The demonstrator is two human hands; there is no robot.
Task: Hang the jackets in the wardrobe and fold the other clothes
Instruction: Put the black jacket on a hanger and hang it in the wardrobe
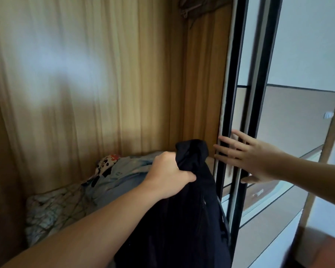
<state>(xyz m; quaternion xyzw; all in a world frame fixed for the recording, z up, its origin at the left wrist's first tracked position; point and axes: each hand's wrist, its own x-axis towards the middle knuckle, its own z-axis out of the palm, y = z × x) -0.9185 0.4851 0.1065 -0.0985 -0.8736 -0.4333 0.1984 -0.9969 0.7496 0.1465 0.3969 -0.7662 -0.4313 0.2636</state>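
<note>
At the left of the frame stood the open wardrobe (104,74), its wood-grain back panel blurred, and on its floor at lower left lay a crumpled heap of bedding (66,206), pale blue with a cartoon-print piece on top. Toward the lower centre, the left hand (168,175) was clenched tight on a bunch of the black jacket (191,209), gripping it near its top while the rest hung down dark and limp to the bottom edge, with what looked like a zip line down its front. At the upper centre-right a hanger (186,11) showed dimly inside the wardrobe top. To the right, the right hand (246,157) was spread flat, fingers straight and apart, pressing against the dark-framed sliding door (238,93) at its edge. The step in hand seemed to be opening the wardrobe to hang the jacket; the next move probably called for freeing the right hand from the door, reaching up for the hanger and threading the jacket's shoulders onto it.
</note>
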